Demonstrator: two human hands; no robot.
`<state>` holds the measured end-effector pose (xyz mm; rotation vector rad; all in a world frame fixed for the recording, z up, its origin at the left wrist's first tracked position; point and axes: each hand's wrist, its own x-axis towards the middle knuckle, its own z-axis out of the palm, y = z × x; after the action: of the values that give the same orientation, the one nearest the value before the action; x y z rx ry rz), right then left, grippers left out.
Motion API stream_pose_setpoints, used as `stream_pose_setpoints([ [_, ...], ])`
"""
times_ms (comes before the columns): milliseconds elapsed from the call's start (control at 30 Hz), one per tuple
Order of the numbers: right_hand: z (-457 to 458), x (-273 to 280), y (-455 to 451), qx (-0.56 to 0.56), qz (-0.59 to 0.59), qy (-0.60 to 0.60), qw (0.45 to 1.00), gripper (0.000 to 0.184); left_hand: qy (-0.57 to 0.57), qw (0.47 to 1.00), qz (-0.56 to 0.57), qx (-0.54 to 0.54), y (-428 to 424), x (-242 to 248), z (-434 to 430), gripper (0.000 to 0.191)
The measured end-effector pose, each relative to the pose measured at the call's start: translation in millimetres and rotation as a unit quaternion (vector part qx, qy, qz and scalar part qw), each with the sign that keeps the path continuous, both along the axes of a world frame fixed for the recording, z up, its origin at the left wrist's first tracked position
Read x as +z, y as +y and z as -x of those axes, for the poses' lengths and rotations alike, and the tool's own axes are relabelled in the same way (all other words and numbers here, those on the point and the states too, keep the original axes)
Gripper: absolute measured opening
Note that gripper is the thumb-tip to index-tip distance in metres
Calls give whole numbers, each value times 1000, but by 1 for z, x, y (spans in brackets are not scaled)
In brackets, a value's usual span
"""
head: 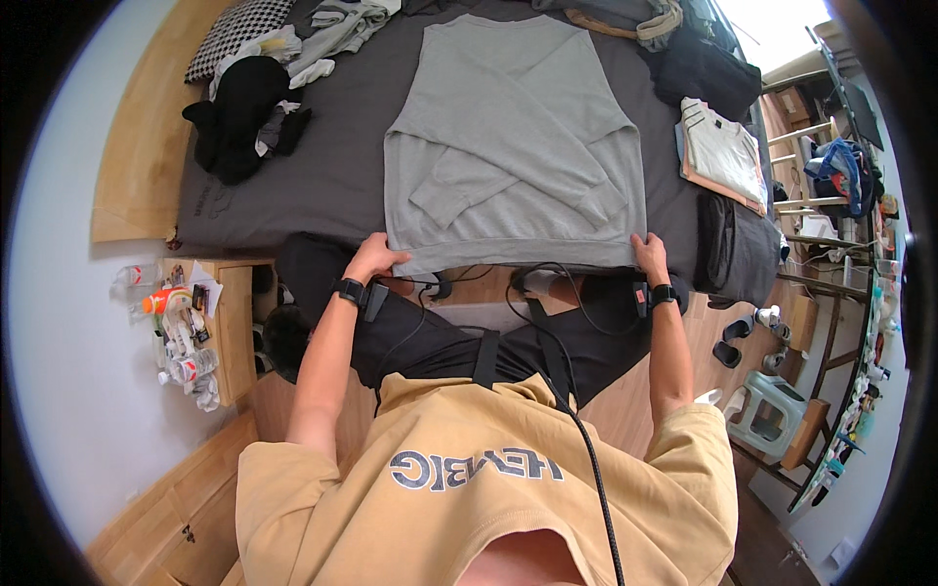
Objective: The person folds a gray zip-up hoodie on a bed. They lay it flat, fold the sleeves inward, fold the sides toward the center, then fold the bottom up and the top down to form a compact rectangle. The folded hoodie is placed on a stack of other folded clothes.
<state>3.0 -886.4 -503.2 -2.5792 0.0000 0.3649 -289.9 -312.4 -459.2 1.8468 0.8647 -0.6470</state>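
A grey long-sleeved sweatshirt (513, 95) lies spread on the dark grey bedsheet (337, 176), its neckline at the far end. Both sleeves are folded inward and cross over the body, with the cuffs towards the hem. My left hand (375, 258) grips the hem's left corner between thumb and fingers. At the right corner of the hem, my right hand (649, 255) pinches the fabric the same way. The hem hangs slightly over the bed's near edge, above my knees. Each wrist wears a black strap with a small device.
Folded light shirts (722, 154) and folded dark garments (736, 245) lie at the bed's right edge. On the left are a black garment heap (245, 110) and a houndstooth pillow (238, 29). A wooden bedside cabinet (234, 329) stands left; a plastic stool (773, 414) stands right. Black cables cross my lap.
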Motion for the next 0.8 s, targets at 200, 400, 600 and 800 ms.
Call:
stream_pose_setpoints([
  [200, 12, 25, 3, -18, -6, 47, 999, 39, 49, 998, -16, -20, 7, -1, -1, 46],
  [400, 40, 73, 96, 81, -114, -175, 975, 36, -41, 994, -97, -1, 64, 16, -35, 44],
  [600, 162, 81, 291, 291, -250, 1, 923, 39, -186, 960, -207, -8, 159, 11, -159, 41],
  [800, 225, 64, 433, 312, -174, -19, 934, 60, -164, 965, -206, 9, 167, -32, -253, 56],
])
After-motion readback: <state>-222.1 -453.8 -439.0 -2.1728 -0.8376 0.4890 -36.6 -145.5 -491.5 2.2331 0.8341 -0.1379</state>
